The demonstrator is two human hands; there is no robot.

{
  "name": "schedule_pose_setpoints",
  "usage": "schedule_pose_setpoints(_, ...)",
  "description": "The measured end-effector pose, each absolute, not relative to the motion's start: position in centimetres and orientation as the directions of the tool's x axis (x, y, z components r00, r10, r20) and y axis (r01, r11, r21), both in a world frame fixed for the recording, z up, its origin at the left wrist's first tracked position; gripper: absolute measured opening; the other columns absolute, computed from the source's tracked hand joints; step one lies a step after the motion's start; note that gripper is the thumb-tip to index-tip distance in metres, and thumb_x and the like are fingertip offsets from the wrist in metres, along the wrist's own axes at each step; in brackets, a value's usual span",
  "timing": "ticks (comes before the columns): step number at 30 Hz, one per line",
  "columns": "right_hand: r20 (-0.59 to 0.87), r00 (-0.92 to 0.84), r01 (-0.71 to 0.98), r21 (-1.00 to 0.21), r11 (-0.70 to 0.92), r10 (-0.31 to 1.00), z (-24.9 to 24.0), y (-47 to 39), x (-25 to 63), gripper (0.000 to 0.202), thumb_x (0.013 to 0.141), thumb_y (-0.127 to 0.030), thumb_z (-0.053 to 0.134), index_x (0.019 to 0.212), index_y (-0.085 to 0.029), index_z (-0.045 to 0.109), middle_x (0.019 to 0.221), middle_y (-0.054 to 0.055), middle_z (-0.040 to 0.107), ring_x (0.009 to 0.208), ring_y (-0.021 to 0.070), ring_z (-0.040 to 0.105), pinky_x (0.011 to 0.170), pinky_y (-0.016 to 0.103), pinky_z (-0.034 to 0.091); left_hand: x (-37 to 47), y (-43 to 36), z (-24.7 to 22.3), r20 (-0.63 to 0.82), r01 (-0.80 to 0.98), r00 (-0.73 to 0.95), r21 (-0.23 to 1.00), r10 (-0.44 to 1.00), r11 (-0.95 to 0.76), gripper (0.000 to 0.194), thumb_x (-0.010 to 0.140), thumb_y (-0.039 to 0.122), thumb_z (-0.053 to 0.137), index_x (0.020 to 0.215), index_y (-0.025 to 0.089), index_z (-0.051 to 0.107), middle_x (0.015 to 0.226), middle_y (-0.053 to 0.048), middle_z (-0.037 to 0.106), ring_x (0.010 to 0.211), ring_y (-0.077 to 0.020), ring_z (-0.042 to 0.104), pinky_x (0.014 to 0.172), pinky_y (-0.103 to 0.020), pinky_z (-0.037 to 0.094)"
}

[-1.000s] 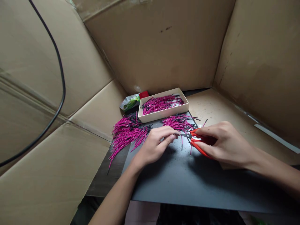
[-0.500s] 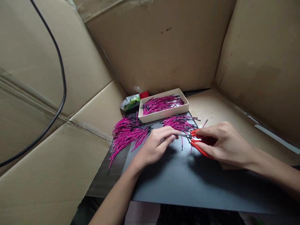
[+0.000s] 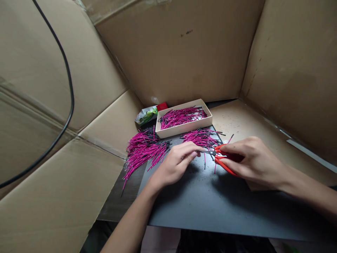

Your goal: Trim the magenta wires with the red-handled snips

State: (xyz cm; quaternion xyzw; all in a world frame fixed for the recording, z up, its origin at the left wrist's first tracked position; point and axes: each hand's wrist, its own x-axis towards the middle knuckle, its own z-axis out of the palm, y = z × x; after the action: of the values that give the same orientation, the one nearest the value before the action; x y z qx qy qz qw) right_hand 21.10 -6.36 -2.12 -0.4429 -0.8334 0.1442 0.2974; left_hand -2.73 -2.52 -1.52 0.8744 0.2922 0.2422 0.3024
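Observation:
My right hand (image 3: 249,160) grips red-handled scissors (image 3: 226,166), their dark blades pointing left. The blade tips reach the pinched fingertips of my left hand (image 3: 181,160). Whatever lies between those fingertips is too small and covered to make out. Behind my hands is a pile of magenta wires with black ends (image 3: 201,138). A larger heap of the same wires (image 3: 147,149) spreads to the left of my left hand. More of them fill a shallow cream box (image 3: 184,128).
A green and white packet (image 3: 147,115) with a red part stands left of the box. Dark crumbs dot the grey mat (image 3: 189,207). Cardboard walls (image 3: 179,59) enclose the table at the back and sides. A black cable (image 3: 71,88) hangs at the left.
Almost nothing differs. Both hands and the scissors hold nearly the same place, with the blades still at the left fingertips.

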Motion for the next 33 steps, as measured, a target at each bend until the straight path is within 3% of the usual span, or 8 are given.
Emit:
schedule_pose_setpoints(8,0.341,-0.43,0.658,-0.515,0.549,0.836,-2.32,-6.29,21.07,0.022,0.085,-0.028,0.055,0.093,-0.017,0.072,0.06,0.001,0.064,0.048,0.01,0.05,0.049,0.026,0.032,-2.78,-2.45,-1.59,0.251,0.368,0.706,0.668,0.662,-0.647,0.028,0.098,0.024,0.041,0.109,0.017,0.065,0.093,-0.008,0.065,0.086,-0.0171,0.058,0.078,-0.032,0.046)
schedule_pose_setpoints(15,0.347,-0.405,0.681,-0.503,0.532,0.846,-2.04,-6.45,20.9,0.019,0.082,-0.027,0.058,0.089,-0.017,0.072,0.056,0.0,0.061,0.047,0.0096,0.048,0.049,0.026,0.031,-2.77,-2.54,-1.71,0.248,0.387,0.676,0.682,0.694,-0.62,0.027,0.097,0.026,0.043,0.092,0.013,0.066,0.086,-0.007,0.065,0.075,-0.0145,0.058,0.073,-0.029,0.046)
schedule_pose_setpoints(24,0.341,-0.453,0.637,-0.523,0.567,0.824,-2.27,-6.31,21.14,0.022,0.087,-0.03,0.054,0.092,-0.018,0.071,0.059,0.001,0.063,0.048,0.0095,0.05,0.05,0.026,0.032,-2.67,-2.6,-1.55,0.254,0.392,0.68,0.666,0.687,-0.635,0.025,0.096,0.026,0.045,0.09,0.014,0.066,0.081,-0.006,0.065,0.074,-0.0145,0.059,0.072,-0.028,0.046)
schedule_pose_setpoints(33,0.333,-0.435,0.654,-0.522,0.548,0.837,-2.17,-6.28,20.95,0.021,0.084,-0.029,0.056,0.09,-0.017,0.072,0.057,0.0,0.062,0.047,0.0096,0.048,0.049,0.026,0.031,-2.68,-2.62,-1.56,0.243,0.395,0.677,0.676,0.695,-0.621,0.024,0.096,0.026,0.045,0.091,0.013,0.066,0.079,-0.005,0.063,0.068,-0.0129,0.057,0.071,-0.028,0.045)
